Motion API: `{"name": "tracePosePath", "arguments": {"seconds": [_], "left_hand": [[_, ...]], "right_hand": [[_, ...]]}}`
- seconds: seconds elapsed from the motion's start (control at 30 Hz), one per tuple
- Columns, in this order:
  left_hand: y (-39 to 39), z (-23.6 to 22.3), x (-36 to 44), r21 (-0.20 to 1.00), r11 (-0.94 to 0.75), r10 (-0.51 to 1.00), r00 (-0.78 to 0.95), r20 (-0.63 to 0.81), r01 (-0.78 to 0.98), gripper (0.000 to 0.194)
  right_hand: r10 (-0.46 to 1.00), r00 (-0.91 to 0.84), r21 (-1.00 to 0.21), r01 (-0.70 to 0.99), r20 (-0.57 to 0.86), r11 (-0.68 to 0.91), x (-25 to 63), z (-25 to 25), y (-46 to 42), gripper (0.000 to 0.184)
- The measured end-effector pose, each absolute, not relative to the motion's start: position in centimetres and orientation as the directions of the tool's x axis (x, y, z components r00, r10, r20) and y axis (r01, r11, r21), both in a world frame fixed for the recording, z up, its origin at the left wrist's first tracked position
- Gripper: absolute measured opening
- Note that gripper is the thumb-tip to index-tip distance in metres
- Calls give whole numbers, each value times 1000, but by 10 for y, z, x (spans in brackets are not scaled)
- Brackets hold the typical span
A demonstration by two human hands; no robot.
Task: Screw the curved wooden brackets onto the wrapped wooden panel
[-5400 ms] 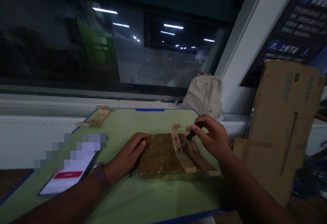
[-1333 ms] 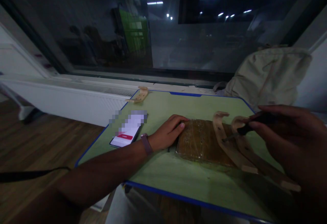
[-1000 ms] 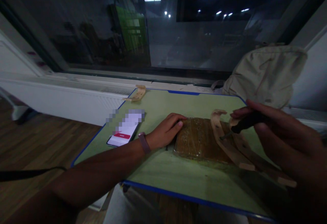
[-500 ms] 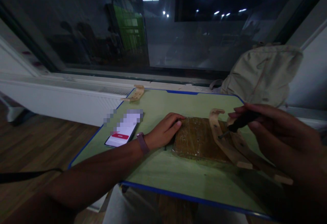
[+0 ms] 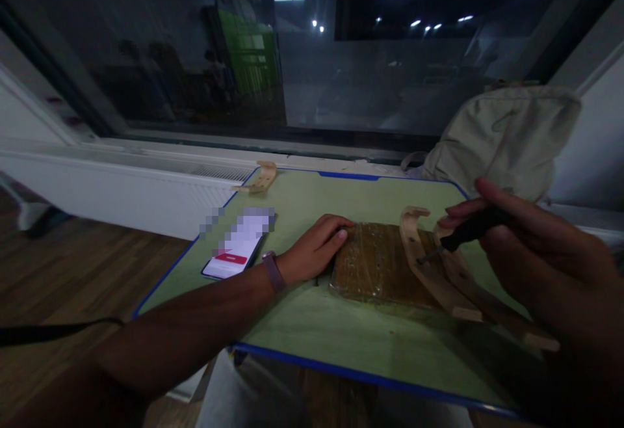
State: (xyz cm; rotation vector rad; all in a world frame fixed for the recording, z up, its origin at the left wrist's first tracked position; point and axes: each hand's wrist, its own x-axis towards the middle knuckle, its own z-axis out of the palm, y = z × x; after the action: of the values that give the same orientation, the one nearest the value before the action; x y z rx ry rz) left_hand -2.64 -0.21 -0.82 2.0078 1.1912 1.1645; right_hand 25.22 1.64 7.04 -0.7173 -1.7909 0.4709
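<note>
A brown board (image 5: 375, 264) wrapped in clear film lies on the green table (image 5: 312, 324). Two curved wooden strips (image 5: 429, 272) lie across its right part. My left hand (image 5: 314, 249) rests flat on the board's left edge, fingers stretched out, a band on the wrist. My right hand (image 5: 531, 252) pinches a small black-handled screwdriver (image 5: 461, 236), its tip touching the left strip.
A phone (image 5: 236, 246) with a lit screen lies left of my left hand. Another curved wooden piece (image 5: 258, 179) sits at the table's far left corner. A beige backpack (image 5: 507, 138) leans at the back right. A dark window and a white radiator run behind.
Since 5.4 s ago the view has swung left and closer. Over the last second my right hand shifted slightly on the screwdriver; the left hand has stayed on the board.
</note>
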Motion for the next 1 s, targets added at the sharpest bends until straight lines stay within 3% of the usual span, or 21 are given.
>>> {"name": "tracePosePath", "arguments": {"seconds": [0.07,0.17,0.3,0.43,0.67,0.9,1.0], "left_hand": [[-3,-7,-26,776,-467,884,241,400,425,35],[-3,-7,-26,777,-461,887,242,393,429,33],[-2,-8,-26,771,-472,882,240,406,428,32],[-2,-7,-26,769,-466,885,235,403,437,32],[-2,-7,-26,774,-470,883,242,403,424,30],[-1,-10,-28,761,-491,871,258,419,424,36],[-1,-8,-27,762,-484,875,251,414,430,38]], "right_hand": [[717,-154,-670,269,680,692,250,69,18,34],[644,-57,-589,348,763,729,251,69,22,30],[557,-256,-438,401,790,805,256,70,20,29],[613,-398,-559,256,682,788,254,70,16,42],[621,-93,-576,286,779,766,249,67,26,42],[571,-377,-605,37,729,796,249,67,17,32],[609,-319,-625,62,727,778,250,66,18,37]]}}
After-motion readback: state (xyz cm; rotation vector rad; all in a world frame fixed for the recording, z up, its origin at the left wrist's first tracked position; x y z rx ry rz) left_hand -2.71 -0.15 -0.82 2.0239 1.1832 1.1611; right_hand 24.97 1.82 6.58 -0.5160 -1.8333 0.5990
